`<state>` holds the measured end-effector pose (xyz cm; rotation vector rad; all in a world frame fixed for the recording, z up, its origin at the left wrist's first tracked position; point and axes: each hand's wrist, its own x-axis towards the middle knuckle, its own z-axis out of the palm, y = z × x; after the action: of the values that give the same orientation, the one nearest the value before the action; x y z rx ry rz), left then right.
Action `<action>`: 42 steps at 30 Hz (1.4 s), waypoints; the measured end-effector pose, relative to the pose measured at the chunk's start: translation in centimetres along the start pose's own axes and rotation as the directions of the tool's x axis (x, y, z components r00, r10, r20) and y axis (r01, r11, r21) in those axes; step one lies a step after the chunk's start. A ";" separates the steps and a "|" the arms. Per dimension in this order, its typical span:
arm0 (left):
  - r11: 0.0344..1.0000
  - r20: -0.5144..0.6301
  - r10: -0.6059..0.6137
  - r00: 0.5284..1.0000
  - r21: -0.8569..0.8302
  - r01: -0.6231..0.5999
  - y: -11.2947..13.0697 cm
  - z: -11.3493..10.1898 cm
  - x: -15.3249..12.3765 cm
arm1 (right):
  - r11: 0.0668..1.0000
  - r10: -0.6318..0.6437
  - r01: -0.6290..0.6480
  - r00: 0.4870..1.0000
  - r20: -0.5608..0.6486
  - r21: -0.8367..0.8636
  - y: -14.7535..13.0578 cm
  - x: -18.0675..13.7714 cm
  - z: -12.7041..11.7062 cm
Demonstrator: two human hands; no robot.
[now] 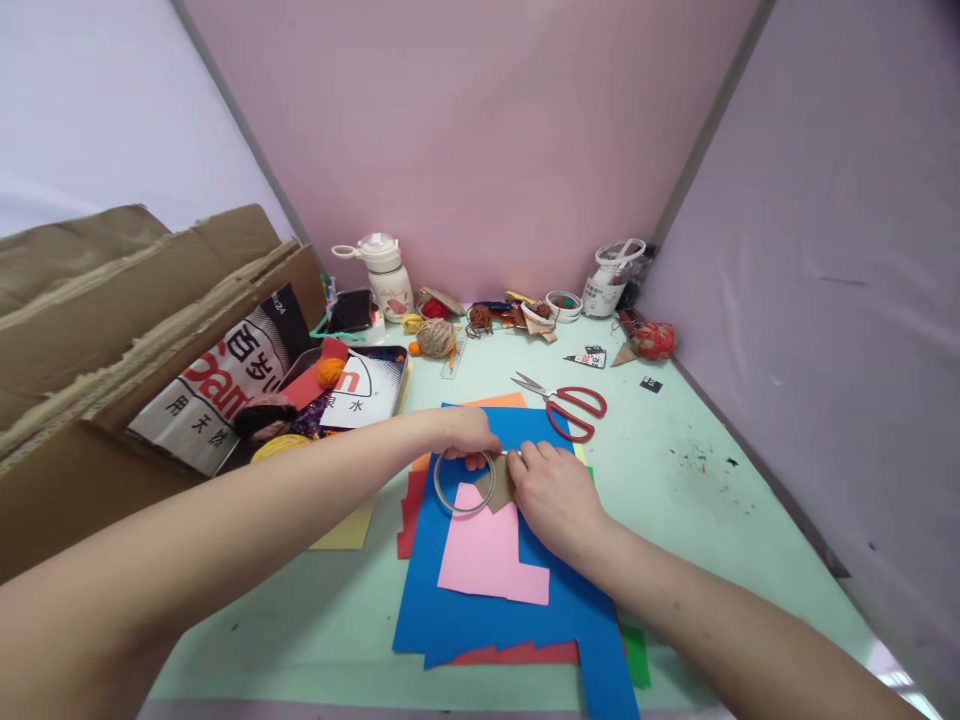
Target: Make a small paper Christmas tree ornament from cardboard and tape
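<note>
Curled nearly closed, the fingers of the left hand (469,432) appear to hold the ring (463,512) by its upper rim; those of the right hand (559,495) bend beside the brown piece (498,490), their grip unclear. The ring looks light, stiff and smooth, best taken by its rim. It is over the blue sheet (480,625), in from the near edge of the surface (697,550). Both forearms angle inward, right palm down.
</note>
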<state>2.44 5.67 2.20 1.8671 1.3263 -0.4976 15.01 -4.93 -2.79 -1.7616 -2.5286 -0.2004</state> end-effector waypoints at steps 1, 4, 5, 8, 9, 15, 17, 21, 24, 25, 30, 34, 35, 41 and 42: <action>1.000 0.001 -0.006 1.000 0.007 0.006 -0.1 -0.1 0.0 | 1.000 0.002 -0.002 1.000 0.000 -0.002 0.0 0.0 0.1; 1.000 -0.018 -0.002 1.000 0.022 0.003 -0.6 -0.1 -0.1 | 1.000 0.002 -0.002 1.000 0.006 -0.010 0.0 0.0 0.1; 1.000 -0.035 0.002 0.999 0.026 -0.001 -0.8 -0.2 -0.1 | 1.000 -0.001 0.001 1.000 0.010 -0.013 -0.1 0.0 0.0; 0.999 -0.088 -0.002 0.996 0.044 0.006 -1.3 -0.2 0.0 | 1.000 -0.003 0.003 1.000 0.017 -0.021 -0.1 0.0 0.0; 0.999 -0.100 -0.006 0.995 0.051 0.011 -1.4 -0.2 0.0 | 1.000 -0.001 0.001 1.000 0.019 -0.025 -0.1 0.0 0.0; 0.997 -0.136 0.008 0.991 0.073 0.002 -2.0 -0.2 -0.5 | 0.999 -0.008 0.010 0.999 0.050 -0.044 -0.2 0.0 -0.1; 0.997 -0.144 0.004 0.990 0.074 0.007 -2.2 0.0 -0.6 | 0.999 -0.007 0.009 0.999 0.053 -0.044 -0.3 0.0 -0.2; 0.997 -0.184 -0.012 0.983 0.077 0.027 -2.5 0.5 -0.3 | 0.999 -0.012 0.016 0.997 0.080 -0.047 -0.4 0.0 -0.4; 0.996 -0.209 -0.004 0.978 0.082 0.022 -2.7 0.9 0.0 | 0.998 -0.014 0.020 0.995 0.103 -0.054 -0.5 0.1 -0.5; 0.996 -0.215 0.002 0.977 0.085 0.017 -2.8 0.9 0.1 | 0.998 -0.013 0.019 0.994 0.108 -0.057 -0.6 0.1 -0.5; 0.993 -0.252 0.035 0.967 0.122 -0.004 -2.9 1.1 0.3 | 0.998 -0.008 0.016 0.992 0.125 -0.065 -0.9 0.2 -0.5; 0.990 -0.283 0.049 0.958 0.144 -0.008 -2.9 1.3 0.3 | 0.997 -0.017 0.027 0.992 0.123 -0.079 -1.1 0.2 -0.6; 0.989 -0.289 0.052 0.956 0.147 -0.010 -3.0 1.4 0.3 | 0.996 -0.020 0.030 0.993 0.120 -0.080 -1.1 0.2 -0.6; 0.991 -0.325 0.048 0.944 0.133 -0.005 -3.2 1.7 0.4 | 0.996 -0.022 0.032 0.993 0.119 -0.078 -1.3 0.3 -0.7; 0.992 -0.327 0.047 0.944 0.125 -0.006 -3.2 1.7 0.4 | 0.996 -0.023 0.032 0.993 0.118 -0.080 -1.3 0.3 -0.7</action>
<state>-0.13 5.06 -0.29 2.1368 1.5118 -0.2621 13.63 -5.16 -2.19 -1.8196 -2.6638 -0.2105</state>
